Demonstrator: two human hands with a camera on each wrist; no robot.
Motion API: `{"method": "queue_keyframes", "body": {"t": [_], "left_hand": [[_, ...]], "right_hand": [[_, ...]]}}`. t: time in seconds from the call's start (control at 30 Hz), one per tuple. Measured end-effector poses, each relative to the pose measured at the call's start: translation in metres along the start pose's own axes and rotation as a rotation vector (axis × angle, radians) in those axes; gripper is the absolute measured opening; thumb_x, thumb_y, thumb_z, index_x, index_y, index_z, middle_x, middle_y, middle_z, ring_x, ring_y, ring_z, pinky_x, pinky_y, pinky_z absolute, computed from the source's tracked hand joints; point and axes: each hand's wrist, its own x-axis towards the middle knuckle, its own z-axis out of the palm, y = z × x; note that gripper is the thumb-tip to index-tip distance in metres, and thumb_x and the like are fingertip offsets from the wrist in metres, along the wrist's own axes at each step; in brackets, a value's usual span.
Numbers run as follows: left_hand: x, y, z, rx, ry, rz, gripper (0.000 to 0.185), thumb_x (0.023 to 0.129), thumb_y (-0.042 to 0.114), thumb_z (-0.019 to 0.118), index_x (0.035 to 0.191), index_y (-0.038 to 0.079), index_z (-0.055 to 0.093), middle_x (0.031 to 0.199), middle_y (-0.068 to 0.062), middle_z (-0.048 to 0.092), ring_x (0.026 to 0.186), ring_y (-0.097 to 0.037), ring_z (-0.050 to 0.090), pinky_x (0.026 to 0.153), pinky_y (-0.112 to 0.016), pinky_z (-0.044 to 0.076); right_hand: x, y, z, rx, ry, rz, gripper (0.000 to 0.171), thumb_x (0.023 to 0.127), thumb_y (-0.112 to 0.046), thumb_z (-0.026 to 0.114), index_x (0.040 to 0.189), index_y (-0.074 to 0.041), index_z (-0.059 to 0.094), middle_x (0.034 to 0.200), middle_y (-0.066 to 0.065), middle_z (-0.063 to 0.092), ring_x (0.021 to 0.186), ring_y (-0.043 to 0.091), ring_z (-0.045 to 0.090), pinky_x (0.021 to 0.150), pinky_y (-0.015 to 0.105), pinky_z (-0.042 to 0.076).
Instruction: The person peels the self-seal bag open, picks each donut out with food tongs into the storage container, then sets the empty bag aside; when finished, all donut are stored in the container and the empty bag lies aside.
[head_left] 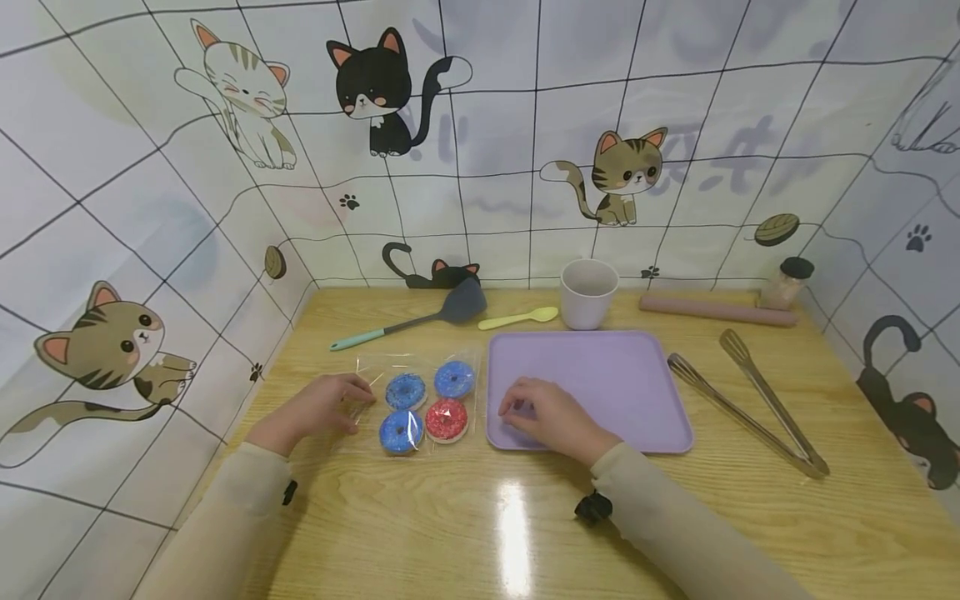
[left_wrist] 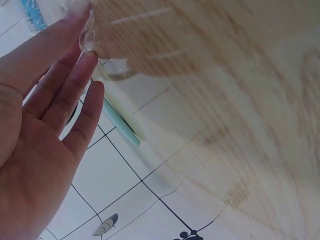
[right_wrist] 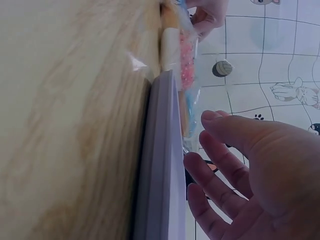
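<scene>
On the worktop (head_left: 465, 533) our left hand (head_left: 318, 408) pinches the doughnut packet's (head_left: 420, 400) edge, steadying it; our right hand (head_left: 543, 417) rests released on the lilac tray (head_left: 637, 375).

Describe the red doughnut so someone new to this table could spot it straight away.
Find the purple tray at the table's centre; a clear packet of four doughnuts lies against its left edge. The red doughnut sits at the packet's near right corner, the only one not blue.

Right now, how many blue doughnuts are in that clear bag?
3: back left, back right and front left. The red doughnut fills the front right. None looks hidden.
</scene>
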Motion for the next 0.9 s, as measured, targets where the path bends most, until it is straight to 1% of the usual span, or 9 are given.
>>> {"method": "queue_keyframes", "body": {"t": [0.07, 0.13, 0.3, 0.43, 0.5, 0.67, 0.8, 0.9], "left_hand": [[-0.001, 0.0, -0.001, 0.004, 0.001, 0.007, 0.045, 0.079, 0.006, 0.088, 0.122, 0.006, 0.075, 0.13, -0.009, 0.067, 0.124, -0.039, 0.062, 0.106, -0.055, 0.05], [-0.001, 0.001, -0.002, 0.007, 0.003, 0.013, 0.045, 0.079, 0.006, 0.089, 0.122, 0.006, 0.076, 0.128, -0.009, 0.067, 0.123, -0.038, 0.062, 0.105, -0.055, 0.051], [-0.001, 0.002, -0.003, 0.001, 0.003, 0.011, 0.045, 0.078, 0.006, 0.089, 0.121, 0.006, 0.076, 0.127, -0.009, 0.068, 0.122, -0.038, 0.063, 0.105, -0.055, 0.051], [-0.001, 0.006, -0.004, -0.008, 0.002, 0.011, 0.044, 0.078, 0.005, 0.089, 0.121, 0.005, 0.076, 0.127, -0.011, 0.068, 0.122, -0.039, 0.063, 0.105, -0.055, 0.05], [-0.001, 0.008, -0.004, -0.011, 0.003, 0.008, 0.044, 0.078, 0.005, 0.089, 0.12, 0.004, 0.076, 0.126, -0.011, 0.068, 0.121, -0.039, 0.063, 0.105, -0.055, 0.051], [0.001, 0.009, -0.004, 0.004, 0.006, 0.023, 0.045, 0.076, 0.005, 0.09, 0.119, 0.004, 0.077, 0.125, -0.011, 0.068, 0.118, -0.039, 0.064, 0.103, -0.054, 0.052], [0.003, 0.006, -0.002, 0.014, 0.004, 0.03, 0.045, 0.077, 0.006, 0.09, 0.12, 0.005, 0.076, 0.125, -0.011, 0.068, 0.118, -0.038, 0.064, 0.102, -0.053, 0.053], [0.002, 0.003, 0.0, 0.011, 0.001, 0.018, 0.046, 0.077, 0.007, 0.09, 0.12, 0.004, 0.076, 0.125, -0.01, 0.068, 0.117, -0.037, 0.065, 0.101, -0.052, 0.054]], "right_hand": [[0.002, 0.0, -0.001, 0.051, 0.01, 0.001, 0.01, 0.092, -0.012, 0.079, 0.097, -0.018, 0.074, 0.1, -0.005, 0.071, 0.094, 0.019, 0.067, 0.086, 0.04, 0.057], [0.006, 0.002, 0.0, 0.07, 0.019, -0.004, 0.013, 0.091, -0.009, 0.078, 0.1, -0.017, 0.074, 0.103, -0.003, 0.072, 0.094, 0.02, 0.067, 0.087, 0.042, 0.057], [0.02, 0.004, 0.004, 0.035, 0.025, -0.024, 0.016, 0.093, -0.009, 0.076, 0.108, -0.014, 0.073, 0.109, -0.002, 0.072, 0.096, 0.019, 0.068, 0.087, 0.039, 0.057], [0.033, 0.004, 0.009, 0.024, 0.022, -0.036, 0.018, 0.094, -0.01, 0.074, 0.112, -0.011, 0.073, 0.111, 0.003, 0.072, 0.096, 0.02, 0.068, 0.086, 0.036, 0.056], [0.039, 0.004, 0.012, 0.032, 0.02, -0.038, 0.02, 0.094, -0.008, 0.074, 0.114, -0.01, 0.072, 0.112, 0.006, 0.072, 0.096, 0.02, 0.068, 0.086, 0.037, 0.056], [0.05, 0.001, 0.016, 0.068, 0.004, -0.019, 0.022, 0.095, -0.008, 0.073, 0.116, -0.011, 0.072, 0.115, 0.003, 0.071, 0.097, 0.02, 0.067, 0.088, 0.039, 0.056], [0.054, -0.001, 0.017, 0.049, 0.001, -0.006, 0.02, 0.095, -0.01, 0.075, 0.114, -0.014, 0.073, 0.115, -0.002, 0.07, 0.095, 0.016, 0.066, 0.086, 0.036, 0.056], [0.057, -0.002, 0.018, 0.021, 0.003, -0.008, 0.017, 0.094, -0.011, 0.076, 0.11, -0.015, 0.074, 0.111, -0.003, 0.069, 0.095, 0.014, 0.065, 0.086, 0.034, 0.055]]}}
